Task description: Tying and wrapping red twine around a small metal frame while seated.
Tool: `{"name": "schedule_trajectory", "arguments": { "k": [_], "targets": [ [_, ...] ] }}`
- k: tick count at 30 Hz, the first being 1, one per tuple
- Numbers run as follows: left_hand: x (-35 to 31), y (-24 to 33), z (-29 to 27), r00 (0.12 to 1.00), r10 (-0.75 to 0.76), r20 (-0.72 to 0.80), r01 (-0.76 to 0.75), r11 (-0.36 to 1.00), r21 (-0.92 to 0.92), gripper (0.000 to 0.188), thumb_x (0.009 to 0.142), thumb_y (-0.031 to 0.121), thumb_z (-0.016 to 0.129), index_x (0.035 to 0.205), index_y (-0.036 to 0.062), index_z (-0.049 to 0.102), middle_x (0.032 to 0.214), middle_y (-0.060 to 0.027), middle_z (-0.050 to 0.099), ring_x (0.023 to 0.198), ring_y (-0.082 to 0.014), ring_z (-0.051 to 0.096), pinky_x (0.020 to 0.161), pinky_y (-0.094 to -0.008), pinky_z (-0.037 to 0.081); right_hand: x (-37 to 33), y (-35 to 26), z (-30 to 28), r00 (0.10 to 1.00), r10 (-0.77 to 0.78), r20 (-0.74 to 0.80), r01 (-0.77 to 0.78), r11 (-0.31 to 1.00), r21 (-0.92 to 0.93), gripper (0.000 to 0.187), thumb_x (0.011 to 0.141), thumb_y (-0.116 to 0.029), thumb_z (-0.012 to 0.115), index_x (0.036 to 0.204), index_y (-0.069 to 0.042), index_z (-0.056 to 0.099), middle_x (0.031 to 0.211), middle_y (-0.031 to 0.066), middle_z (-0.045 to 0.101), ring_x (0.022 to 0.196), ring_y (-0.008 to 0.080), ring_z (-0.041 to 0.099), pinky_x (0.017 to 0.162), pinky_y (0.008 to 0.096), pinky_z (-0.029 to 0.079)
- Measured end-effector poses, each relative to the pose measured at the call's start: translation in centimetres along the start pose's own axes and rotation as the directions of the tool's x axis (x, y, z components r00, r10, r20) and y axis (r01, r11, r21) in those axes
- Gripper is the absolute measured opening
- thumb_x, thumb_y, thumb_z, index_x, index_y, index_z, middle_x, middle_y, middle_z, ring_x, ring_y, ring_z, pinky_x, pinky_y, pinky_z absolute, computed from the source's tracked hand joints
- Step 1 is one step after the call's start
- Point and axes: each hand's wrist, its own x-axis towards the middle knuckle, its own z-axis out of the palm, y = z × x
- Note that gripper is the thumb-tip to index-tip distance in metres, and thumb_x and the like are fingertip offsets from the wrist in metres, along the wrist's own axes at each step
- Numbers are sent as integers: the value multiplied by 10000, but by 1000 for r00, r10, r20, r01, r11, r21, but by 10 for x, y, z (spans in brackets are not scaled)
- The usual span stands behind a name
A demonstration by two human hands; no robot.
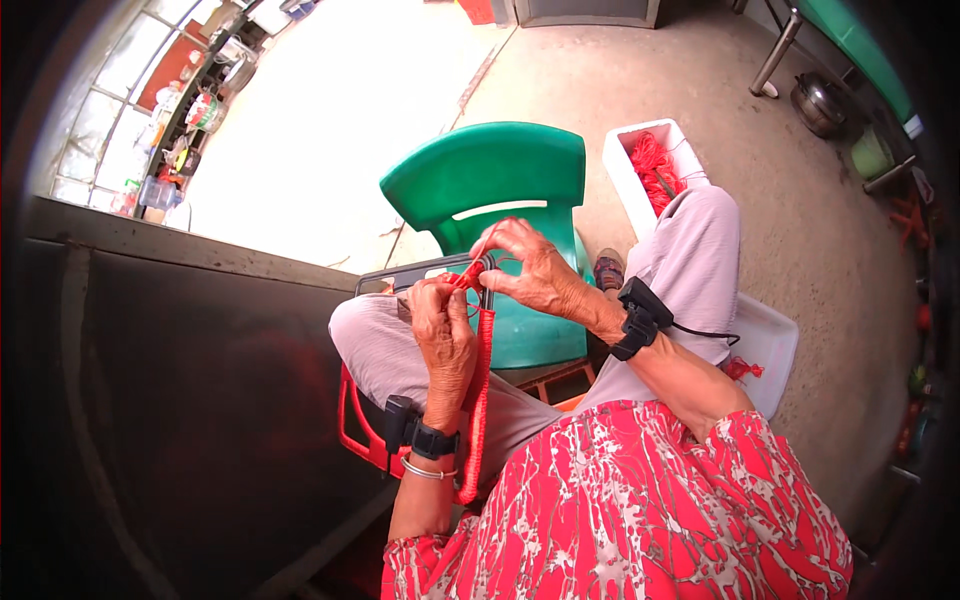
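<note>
On the near side of a green chair [490,170], the left hand [440,335] pinches red cord [464,280] beside the far end of a rod [481,385], whose red-wrapped length runs nearer. Just right, the right hand [537,272] bends its fingers by the rod's bare end; blur means I cannot tell whether they grip. Farther right, a white box [622,165] holds red strands [653,165]; nearer lies a tray [785,350].

Left hand [443,328] pinching — right hand [543,275] just beside, fingers [508,237] bent.
</note>
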Motion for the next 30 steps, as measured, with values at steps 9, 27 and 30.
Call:
{"name": "schedule_trajectory", "arguments": {
  "k": [9,27,30],
  "targets": [
    [0,8,-5,975,-216,-42,188,917,-350,109,958,108,565,936,2,551,1060,-135,588,1006,-253,552,876,-350,435,-7,-5,-2,974,-42,224,46,999,-15,256,869,-209,640,1074,-58,663,1048,79,649,973,194,592,869,349,436],
    [-17,2,-12,912,-140,386,148,989,11,347,749,209,694,982,-46,657,905,-142,624,881,-276,558,789,-387,444,-131,-46,-145,759,645,93,-650,759,38,296,839,-140,657,1099,-11,600,682,-2,580,553,81,543,500,239,436],
    [-17,6,-16,921,-112,374,155,984,-86,357,755,207,703,983,-62,650,858,-138,614,832,-243,576,736,-356,461,-130,-30,-120,809,575,117,-540,808,-236,289,835,-163,657,1058,14,604,726,42,624,660,128,611,594,260,471]
  ]
}}
